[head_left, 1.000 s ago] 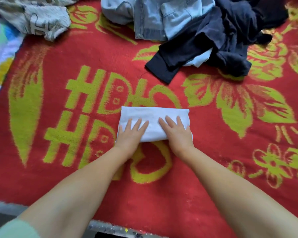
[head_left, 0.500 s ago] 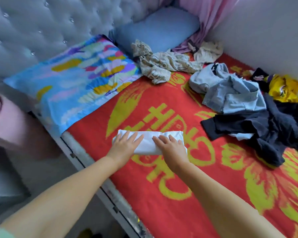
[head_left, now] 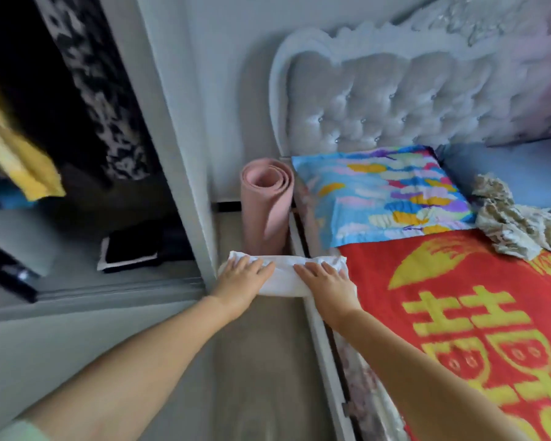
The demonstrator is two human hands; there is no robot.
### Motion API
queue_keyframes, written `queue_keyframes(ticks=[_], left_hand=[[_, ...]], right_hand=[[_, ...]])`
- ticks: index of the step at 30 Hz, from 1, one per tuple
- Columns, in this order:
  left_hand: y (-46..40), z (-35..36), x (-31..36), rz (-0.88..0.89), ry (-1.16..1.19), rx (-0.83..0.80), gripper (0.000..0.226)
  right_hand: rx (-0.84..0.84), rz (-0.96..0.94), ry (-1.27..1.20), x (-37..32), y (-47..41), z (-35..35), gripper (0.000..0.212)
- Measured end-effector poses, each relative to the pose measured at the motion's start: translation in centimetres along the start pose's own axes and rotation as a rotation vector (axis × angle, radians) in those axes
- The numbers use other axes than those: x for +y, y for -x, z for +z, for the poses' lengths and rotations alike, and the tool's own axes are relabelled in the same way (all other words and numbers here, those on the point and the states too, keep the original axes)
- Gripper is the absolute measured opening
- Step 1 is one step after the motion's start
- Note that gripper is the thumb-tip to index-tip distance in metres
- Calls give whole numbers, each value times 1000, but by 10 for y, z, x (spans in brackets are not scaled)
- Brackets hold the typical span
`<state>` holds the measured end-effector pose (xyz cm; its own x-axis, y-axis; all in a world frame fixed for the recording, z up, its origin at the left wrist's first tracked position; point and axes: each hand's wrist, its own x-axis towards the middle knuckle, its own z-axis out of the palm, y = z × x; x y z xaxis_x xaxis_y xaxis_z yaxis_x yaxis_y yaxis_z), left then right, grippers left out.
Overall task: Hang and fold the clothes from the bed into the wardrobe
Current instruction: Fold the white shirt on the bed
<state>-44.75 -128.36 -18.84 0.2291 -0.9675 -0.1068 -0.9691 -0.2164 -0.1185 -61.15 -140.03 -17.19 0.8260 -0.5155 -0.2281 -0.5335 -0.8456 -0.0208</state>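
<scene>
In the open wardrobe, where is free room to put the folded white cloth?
The grey wardrobe shelf looks bare left of the folded black garment, below the hanging yellow cloth. Both hands, left and right, carry the folded white cloth.

We saw a soft white folded cloth (head_left: 283, 281), a woven matt red blanket (head_left: 458, 313), a tufted velvety headboard (head_left: 379, 106), and a foam-like matt pink rolled mat (head_left: 264, 211).

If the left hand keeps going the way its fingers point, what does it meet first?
Probably the pink rolled mat, standing just beyond the left hand and the folded white cloth it carries. Depth is unclear; it might pass left of it towards the wall.
</scene>
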Motion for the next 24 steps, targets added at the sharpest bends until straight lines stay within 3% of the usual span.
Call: queue_keyframes(ticks=[2, 10, 17, 24], left_hand=[[57, 7, -57, -88, 11, 48, 62], [222, 37, -234, -362, 24, -80, 77], [242, 85, -315, -494, 138, -244, 76], [180, 146, -415, -519, 157, -311, 74]], right_hand=[[-21, -84, -5, -73, -21, -2, 71], [-111, -375, 6, -306, -93, -10, 76], [-151, -516, 75, -386, -166, -2, 77], [-231, -537, 25, -419, -294, 26, 79]])
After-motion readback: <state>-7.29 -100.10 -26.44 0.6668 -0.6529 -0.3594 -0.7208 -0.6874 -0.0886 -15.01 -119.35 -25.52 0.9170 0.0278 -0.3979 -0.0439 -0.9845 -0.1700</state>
